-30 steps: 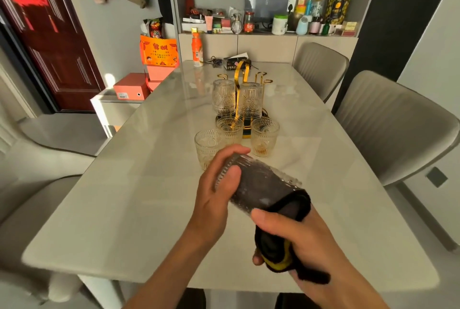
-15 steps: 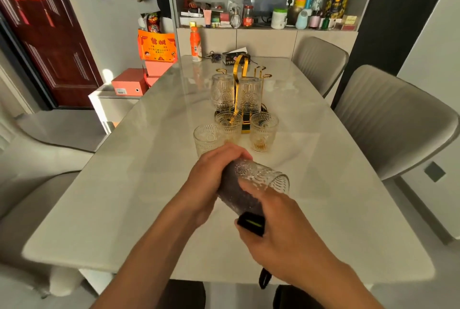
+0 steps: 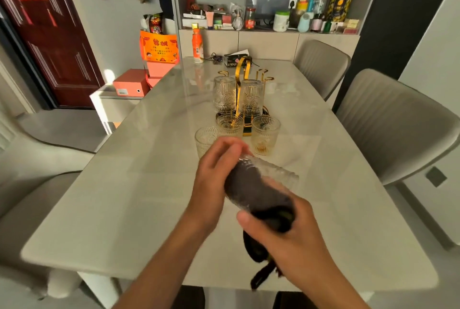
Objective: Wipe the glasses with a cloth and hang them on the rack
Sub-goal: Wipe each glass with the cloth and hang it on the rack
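My left hand [image 3: 213, 179] grips the base end of a patterned glass [image 3: 271, 176] held tilted above the table. A dark cloth with a yellow edge [image 3: 263, 199] is stuffed inside that glass, and my right hand [image 3: 281, 236] holds the cloth at the glass's mouth; a strip of cloth hangs below. Further back stands the gold rack [image 3: 241, 77] with two glasses hung upside down on it, one on the left [image 3: 224, 94] and one on the right [image 3: 252, 97]. Three glasses stand upright in front of the rack: left [image 3: 206, 138], middle [image 3: 230, 124], right [image 3: 265, 134].
The pale table [image 3: 124, 196] stretches away from me. At its far end are an orange bottle [image 3: 198, 46], a dark box [image 3: 232, 60] and keys. Two grey chairs [image 3: 393, 124] stand along the right side, another chair [image 3: 27, 179] on the left. A cluttered shelf lies behind.
The glass has turned in my hands while the cloth stays inside it. My right hand shifted back toward the glass's mouth, and more of the cloth shows below it than half a second ago.
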The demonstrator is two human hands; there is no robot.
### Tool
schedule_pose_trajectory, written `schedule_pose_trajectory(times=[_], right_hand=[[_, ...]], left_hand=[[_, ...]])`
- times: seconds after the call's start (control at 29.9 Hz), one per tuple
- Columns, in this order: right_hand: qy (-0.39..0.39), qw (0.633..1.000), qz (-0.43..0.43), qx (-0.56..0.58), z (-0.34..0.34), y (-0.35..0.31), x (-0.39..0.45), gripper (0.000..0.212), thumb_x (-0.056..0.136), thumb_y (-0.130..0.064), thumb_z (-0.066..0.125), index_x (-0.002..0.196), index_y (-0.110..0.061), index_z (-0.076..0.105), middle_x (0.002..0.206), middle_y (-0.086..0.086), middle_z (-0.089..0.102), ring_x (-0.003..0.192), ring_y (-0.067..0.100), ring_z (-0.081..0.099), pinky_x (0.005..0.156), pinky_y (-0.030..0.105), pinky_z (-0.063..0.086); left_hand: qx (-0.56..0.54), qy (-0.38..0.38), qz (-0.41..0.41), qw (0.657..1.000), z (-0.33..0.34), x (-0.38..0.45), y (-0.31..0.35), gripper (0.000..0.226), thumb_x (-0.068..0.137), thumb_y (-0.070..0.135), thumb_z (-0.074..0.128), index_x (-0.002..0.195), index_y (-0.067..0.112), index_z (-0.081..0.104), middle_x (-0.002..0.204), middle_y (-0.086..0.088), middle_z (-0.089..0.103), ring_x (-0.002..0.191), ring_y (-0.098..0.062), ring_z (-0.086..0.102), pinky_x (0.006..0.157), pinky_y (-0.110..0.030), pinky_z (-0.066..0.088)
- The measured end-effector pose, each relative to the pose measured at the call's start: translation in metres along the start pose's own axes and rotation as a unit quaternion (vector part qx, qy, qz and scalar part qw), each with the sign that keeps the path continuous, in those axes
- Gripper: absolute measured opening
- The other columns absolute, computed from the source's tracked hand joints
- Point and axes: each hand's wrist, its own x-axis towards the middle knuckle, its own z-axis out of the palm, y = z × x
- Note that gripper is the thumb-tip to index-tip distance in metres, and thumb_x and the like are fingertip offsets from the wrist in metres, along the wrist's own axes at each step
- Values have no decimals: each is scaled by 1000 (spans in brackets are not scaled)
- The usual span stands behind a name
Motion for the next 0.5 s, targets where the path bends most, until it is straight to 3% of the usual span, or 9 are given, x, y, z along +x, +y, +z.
schedule_pose_trajectory(times=[0.07, 0.1, 0.2, 0.27, 0.3, 0.33, 0.4, 0.43, 0.5], right_hand=[[-10, 983, 60, 173, 6, -4, -5, 36, 72, -25, 85, 106, -19, 76, 62, -4, 69, 53, 13, 67, 56, 31, 58], [-22, 986, 39, 161, 6, -4, -6, 39, 72, -26, 85, 110, -24, 75, 69, -3, 73, 59, 14, 70, 60, 32, 59], [-22, 984, -71, -164, 3, -4, -3, 46, 81, -23, 78, 122, -39, 64, 112, -12, 73, 101, 6, 70, 82, 20, 57], [-8, 905, -151, -397, 4, 0, 3, 49, 80, -14, 76, 124, -30, 62, 114, -7, 70, 103, 17, 67, 76, 33, 60], [-1, 883, -174, -435, 8, 2, 3, 51, 77, -11, 75, 123, -28, 63, 112, -6, 71, 102, 20, 67, 70, 36, 60], [4, 888, -174, -425, 11, 3, 1, 53, 75, -12, 76, 121, -35, 63, 111, -8, 71, 101, 17, 67, 70, 32, 60], [12, 965, -103, -240, 19, -7, 2, 51, 77, -26, 76, 113, -57, 60, 106, -17, 73, 98, 2, 68, 77, 16, 55], [-6, 981, -74, -181, 20, -5, 5, 47, 77, -30, 76, 109, -61, 60, 103, -20, 73, 97, -1, 69, 78, 12, 53], [-37, 980, -68, -186, 11, 5, 6, 40, 81, -23, 75, 114, -44, 65, 104, -17, 73, 98, 4, 69, 80, 16, 55]], left_hand=[[-45, 44, 104, 993, 7, -18, -6, 26, 93, 41, 52, 99, 27, 72, 104, -8, 68, 99, -27, 62, 87, -44, 49], [-47, 50, 101, 993, 7, -20, -7, 27, 93, 41, 50, 99, 28, 73, 104, -9, 69, 99, -29, 62, 87, -47, 49], [24, 10, -64, 998, -1, -1, 3, 28, 87, 46, 53, 84, 29, 75, 91, -1, 73, 94, -22, 67, 89, -44, 50], [-12, -26, -190, 981, -5, 7, 6, 28, 82, 47, 59, 83, 24, 75, 86, -3, 73, 87, -22, 67, 83, -39, 50], [-66, -13, -178, 982, -4, 5, 3, 30, 85, 44, 59, 88, 17, 73, 89, -9, 71, 86, -25, 65, 81, -39, 50], [-129, 9, -124, 984, -1, 1, -3, 31, 89, 38, 56, 92, 11, 70, 94, -15, 69, 89, -29, 63, 82, -40, 49], [-229, 41, -43, 971, 4, -14, -11, 28, 94, 29, 49, 93, 9, 68, 98, -20, 65, 91, -32, 60, 84, -42, 48], [-238, 42, -57, 969, 3, -15, -12, 27, 93, 29, 49, 90, 11, 69, 96, -19, 64, 90, -31, 59, 84, -42, 47], [-116, 21, -129, 985, -6, -6, -3, 23, 90, 31, 56, 83, 14, 70, 90, -15, 64, 88, -29, 58, 82, -40, 45]])
